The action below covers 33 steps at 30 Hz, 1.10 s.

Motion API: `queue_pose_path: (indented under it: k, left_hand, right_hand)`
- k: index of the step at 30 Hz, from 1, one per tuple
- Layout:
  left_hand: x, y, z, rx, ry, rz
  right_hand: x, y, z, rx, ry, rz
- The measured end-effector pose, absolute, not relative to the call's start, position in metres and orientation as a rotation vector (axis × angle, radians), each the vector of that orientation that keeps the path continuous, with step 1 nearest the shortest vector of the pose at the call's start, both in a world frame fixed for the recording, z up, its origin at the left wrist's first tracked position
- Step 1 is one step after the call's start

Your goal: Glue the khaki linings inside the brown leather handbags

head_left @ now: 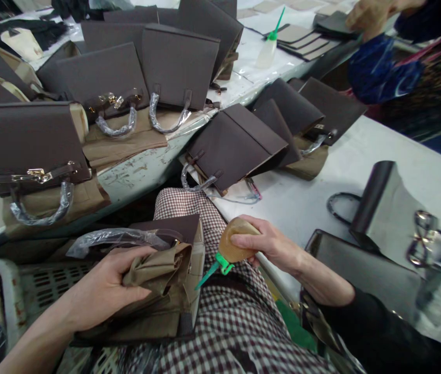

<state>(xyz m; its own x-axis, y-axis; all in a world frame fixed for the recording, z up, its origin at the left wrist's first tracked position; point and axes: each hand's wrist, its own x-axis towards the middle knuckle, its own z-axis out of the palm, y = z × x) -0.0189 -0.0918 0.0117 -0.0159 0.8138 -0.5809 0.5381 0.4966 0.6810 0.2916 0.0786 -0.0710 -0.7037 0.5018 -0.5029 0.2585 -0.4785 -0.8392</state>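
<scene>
On my lap lies a brown handbag (173, 224), its handle (119, 240) wrapped in clear plastic. My left hand (107, 285) is closed around a bunched olive-brown fabric lining (161, 270) at the bag's opening. In my right hand (267, 241) is a squeeze glue bottle (238, 240) with amber contents, tipped downward. Its green nozzle (209, 272) points at the bag's pale side edge (197, 259); whether the tip touches cannot be made out. The fingers of my right hand wrap round the bottle.
Several brown handbags (181, 67) stand on the table at the back left, others (243, 140) on the white table at right. A second glue bottle (267, 51) stands farther back. A plastic crate (54, 283) sits below my left arm. Another person's hand (370, 18) works at upper right.
</scene>
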Motion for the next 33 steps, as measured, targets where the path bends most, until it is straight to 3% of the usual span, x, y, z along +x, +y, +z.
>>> queue_pose_path:
  k: [11, 29, 33]
  left_hand:
    - [-0.022, -0.098, 0.006, 1.147, 1.717, 0.381]
    - [-0.023, -0.095, 0.007, 1.218, 1.737, 0.344]
    - [-0.019, -0.089, 0.015, 1.310, 1.815, 0.294]
  right_hand:
    - [0.303, 0.044, -0.042, -1.090, -1.361, 2.409]
    - [0.298, 0.073, -0.090, -1.441, -1.952, 1.485]
    - [0.307, 0.073, -0.082, -1.371, -1.881, 1.572]
